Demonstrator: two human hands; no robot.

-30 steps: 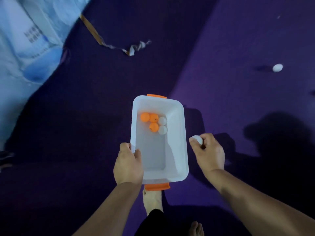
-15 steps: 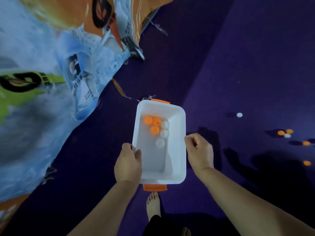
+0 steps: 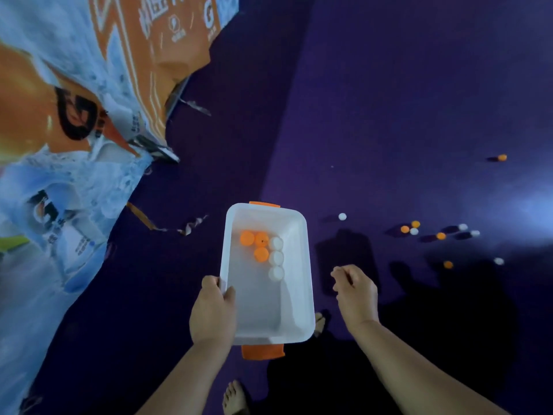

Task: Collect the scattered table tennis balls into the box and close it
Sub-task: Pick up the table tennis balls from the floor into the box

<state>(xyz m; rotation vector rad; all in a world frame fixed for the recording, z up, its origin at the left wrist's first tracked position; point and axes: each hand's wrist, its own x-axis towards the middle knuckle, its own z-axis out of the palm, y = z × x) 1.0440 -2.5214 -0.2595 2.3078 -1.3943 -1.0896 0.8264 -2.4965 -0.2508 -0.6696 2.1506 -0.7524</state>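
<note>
A bare foot (image 3: 236,398) shows at the six o'clock edge of the view, on the purple floor (image 3: 389,115). Just above it, the left hand (image 3: 213,313) grips the left rim of the white box (image 3: 299,313), its fingers (image 3: 229,295) curled over the edge with the thumb on the outside. The box is lidless and held above the floor, with an orange latch (image 3: 262,351) at its near end and another orange latch (image 3: 264,204) at its far end. To the right of the box, at about four o'clock from its middle, the right hand (image 3: 356,292) hangs free, apart from the rim, its fingers (image 3: 339,272) loosely curled and holding nothing.

Inside the box, toward the far end, lie three orange balls (image 3: 247,238) and three white balls (image 3: 276,257); the white ones form a touching line just right of the orange ones.

Farther out on the floor, at two to three o'clock, more balls lie scattered: a lone white ball (image 3: 342,216), a small cluster of orange and white balls (image 3: 414,227), an orange ball (image 3: 448,264) and a white ball (image 3: 498,261) nearer the right edge, and a far orange ball (image 3: 502,157).

At nine to eleven o'clock a large printed banner (image 3: 59,145) in orange, blue and white covers the left side, with a torn strip (image 3: 167,226) on the floor beside it.
</note>
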